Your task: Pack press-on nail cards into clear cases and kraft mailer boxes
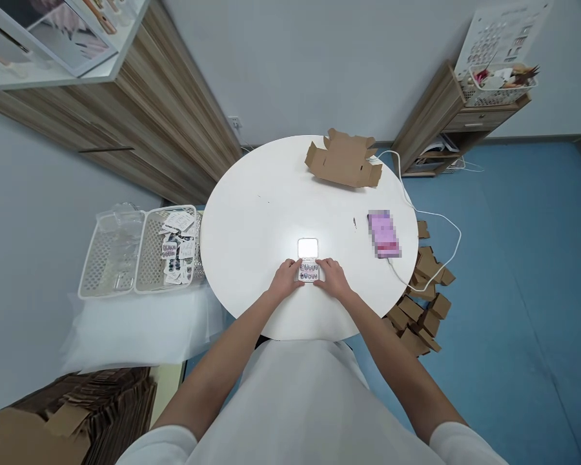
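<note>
A small clear case of press-on nails [308, 271] lies on the white oval table [252, 213], near its front edge. Its lid [308, 248] is swung up on the far side, and rows of shiny nails show in the near half. My left hand [286, 279] grips the case's left side, thumb at the hinge end and fingers along the edge. On the opposite side my right hand [333, 278] holds it the same way. Farther back on the table rests an unfolded brown cardboard box [343, 161].
A pixelated purple device [384, 234] with a white cable [445, 216] lies on the table's right. White baskets [141, 258] with cards and clear packaging stand at left, above plastic bags [135, 329]. Folded brown boxes [423, 316] lie right of the table; flat cardboard [33, 433] is stacked lower left.
</note>
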Motion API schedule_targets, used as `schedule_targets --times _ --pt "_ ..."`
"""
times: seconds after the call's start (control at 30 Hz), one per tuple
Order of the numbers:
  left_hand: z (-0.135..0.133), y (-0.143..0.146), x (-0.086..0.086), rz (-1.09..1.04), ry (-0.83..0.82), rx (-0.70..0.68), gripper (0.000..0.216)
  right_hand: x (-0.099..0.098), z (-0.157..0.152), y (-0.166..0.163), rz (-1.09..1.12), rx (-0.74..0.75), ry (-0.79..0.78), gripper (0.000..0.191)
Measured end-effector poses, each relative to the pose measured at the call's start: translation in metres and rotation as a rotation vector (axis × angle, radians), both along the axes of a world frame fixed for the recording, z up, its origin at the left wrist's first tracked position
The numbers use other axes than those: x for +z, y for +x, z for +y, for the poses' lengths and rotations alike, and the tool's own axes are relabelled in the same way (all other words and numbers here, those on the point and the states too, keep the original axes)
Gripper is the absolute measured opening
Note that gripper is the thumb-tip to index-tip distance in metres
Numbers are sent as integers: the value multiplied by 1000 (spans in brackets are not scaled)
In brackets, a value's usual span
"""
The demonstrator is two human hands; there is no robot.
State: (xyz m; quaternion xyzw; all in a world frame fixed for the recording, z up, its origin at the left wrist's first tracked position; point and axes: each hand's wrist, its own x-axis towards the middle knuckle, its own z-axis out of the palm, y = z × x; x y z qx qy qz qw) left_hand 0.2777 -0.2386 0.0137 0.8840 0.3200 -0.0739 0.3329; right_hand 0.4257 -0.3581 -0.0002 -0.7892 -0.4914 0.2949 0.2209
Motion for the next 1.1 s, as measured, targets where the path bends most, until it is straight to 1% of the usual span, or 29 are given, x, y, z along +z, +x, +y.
schedule_targets --times 0.17,0.27,0.33,0.4,0.47,0.57,0.7,0.8,0.87,0.97,1.1 --pt "-2 -2 -5 -38 -37 10 70 -6 -1 -2 -8 -15 17 60" --pt "-2 -2 -4 -48 -44 17 72 -6 -3 -2 -1 -20 25 59" --pt "-5 -3 -3 -55 -51 42 76 -3 -5 -2 19 -27 32 61" --pt "-9 -5 -2 -74 -80 101 80 0 -8 -3 93 -41 38 65" --pt "-17 -8 -2 -103 -162 197 79 2 -11 -4 225 -91 25 67" --pt "-28 -12 -4 -141 -319 361 68 2 -13 -9 418 -218 -22 63" --pt "-34 -14 -8 -207 -458 553 54 2 -8 -18 483 -321 -52 56" --pt "-31 -19 -8 -294 -573 697 47 6 -5 -25 560 -377 -20 55" --pt "-27 -27 -4 -367 -641 735 44 11 -4 -32 642 -408 15 56" --pt "-21 -46 5 -451 -743 737 40 20 -5 -48 746 -436 55 56" --pt "-16 -77 20 -543 -951 717 44 36 -8 -77 820 -450 144 57"
